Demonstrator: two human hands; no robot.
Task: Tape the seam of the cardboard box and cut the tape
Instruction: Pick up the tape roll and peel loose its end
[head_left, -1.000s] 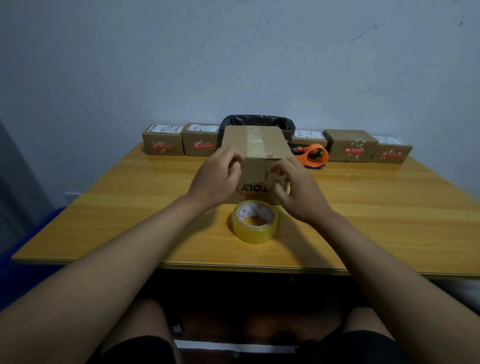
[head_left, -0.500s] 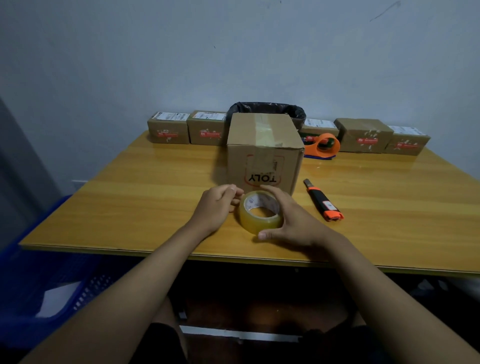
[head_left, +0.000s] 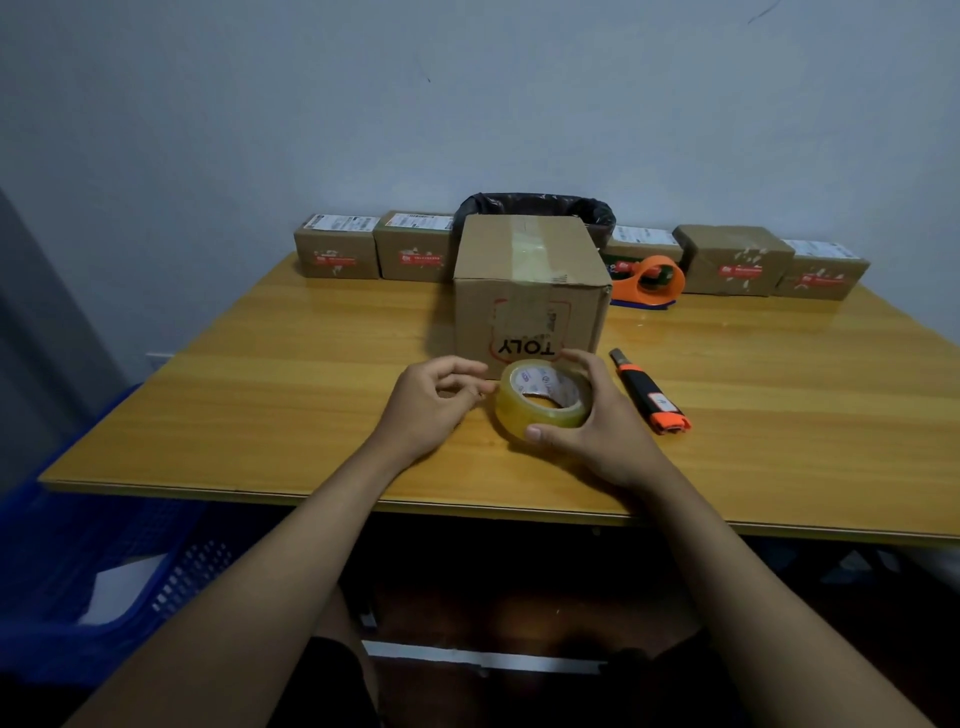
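Observation:
A brown cardboard box (head_left: 524, 291) printed "TOLY" upside down stands mid-table, with clear tape along its top seam. Just in front of it is a yellowish roll of clear tape (head_left: 543, 400), tilted up off the wood. My right hand (head_left: 587, 415) grips the roll, thumb on its near side and fingers over its far rim. My left hand (head_left: 431, 400) hovers at the roll's left edge with fingers curled, fingertips close to the tape; whether they pinch the tape end I cannot tell. An orange and black utility knife (head_left: 652, 392) lies to the right of the roll.
Along the table's (head_left: 234, 395) back edge stands a row of small cardboard parcels (head_left: 337, 254), a black-lined bin (head_left: 540, 205) and an orange tape dispenser (head_left: 652, 280). A blue plastic crate (head_left: 88, 566) sits on the floor at the left.
Both hands came down from the box's front to the tape roll. The roll, which lay flat, is now tilted up in my right hand. The knife has come into view.

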